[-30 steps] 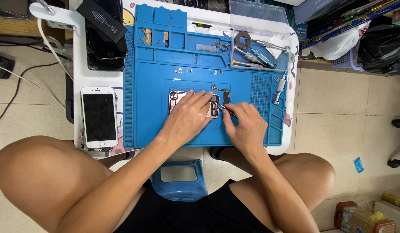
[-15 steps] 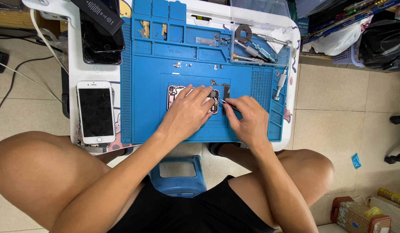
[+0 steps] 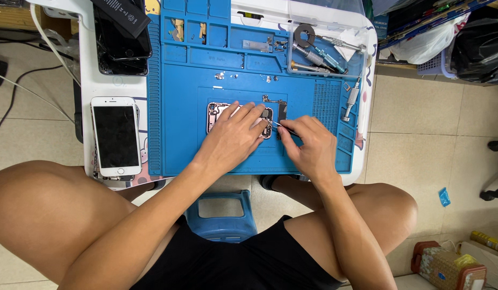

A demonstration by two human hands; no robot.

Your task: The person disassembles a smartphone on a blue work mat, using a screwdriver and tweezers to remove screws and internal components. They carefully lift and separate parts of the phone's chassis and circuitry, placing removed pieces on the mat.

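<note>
Worked at a blue silicone repair mat (image 3: 179, 145) laid on a small white table (image 3: 88, 80). Opened phone housing with bare silver-and-dark internals (image 3: 214, 115) lying at the middle of the mat, screen side already off. Held down by the left hand (image 3: 235, 134), laid flat over the lower half of the housing with fingers spread and not closed round anything. Right hand (image 3: 308, 145) just beside it, thumb and forefinger pinched on a thin metal tool (image 3: 284, 128), tip aimed at the housing's top edge near the camera corner; could not tell whether the tip touched a part.

Judged well into the strip-down: a small dark flat part (image 3: 282, 111) lying loose just above the tool, tiny bits of hardware (image 3: 219, 75) set out higher on the mat. Much of the inner assembly seemingly left in the housing, though mostly hidden under the left hand.

Nearby: a white-framed phone with a black screen (image 3: 116, 134) face up at the mat's left, and silver-handled screwdrivers (image 3: 313, 56) in a clear tray at the top right.
</note>
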